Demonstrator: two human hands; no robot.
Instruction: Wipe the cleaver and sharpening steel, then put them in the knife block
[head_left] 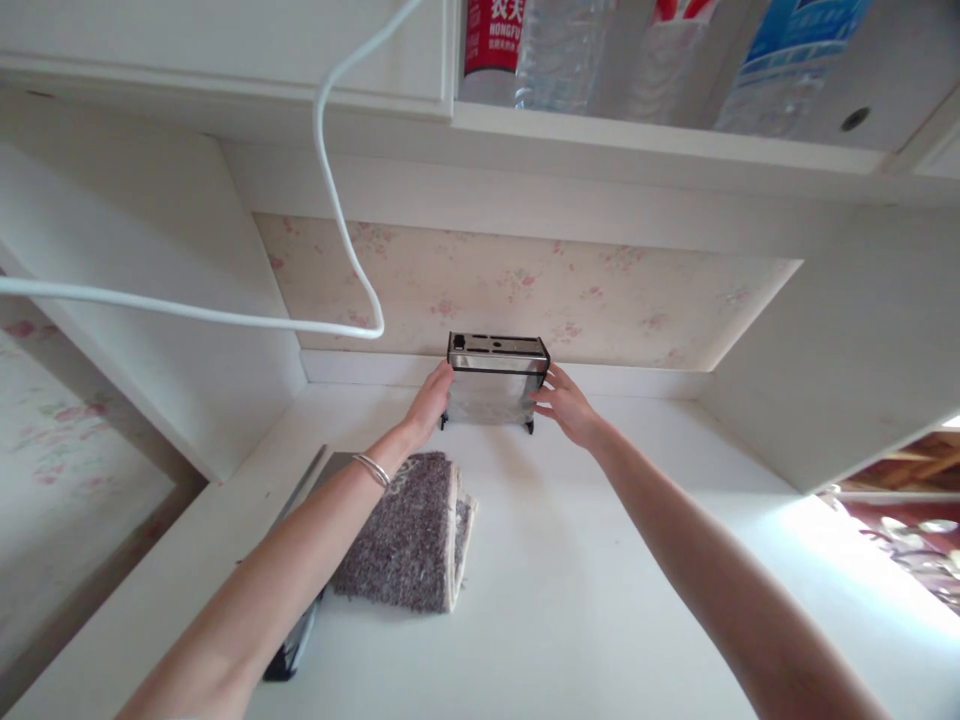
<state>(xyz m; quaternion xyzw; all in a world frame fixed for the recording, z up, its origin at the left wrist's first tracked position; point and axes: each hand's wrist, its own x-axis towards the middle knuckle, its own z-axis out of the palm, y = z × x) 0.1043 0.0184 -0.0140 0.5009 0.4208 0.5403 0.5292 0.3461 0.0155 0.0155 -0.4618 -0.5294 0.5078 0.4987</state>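
A small knife rack (491, 398) stands upright on the white surface, close to the back wall. It has a slotted metal top with black edges, a pale see-through front and black feet. My left hand (433, 395) presses on its left side, fingers partly hidden behind it. On the right side, my right hand (564, 400) grips it with the thumb and fingers around the edge. A folded grey-brown carpet mat (397, 535) lies below my left forearm, which wears a silver bangle.
A dark-framed flat object (289, 650) lies partly under the mat and my left arm. Overhead, a white cable (337, 200) hangs across the view. Water bottles (562, 50) stand on the upper shelf (660, 150). White side panels (832, 330) flank the surface.
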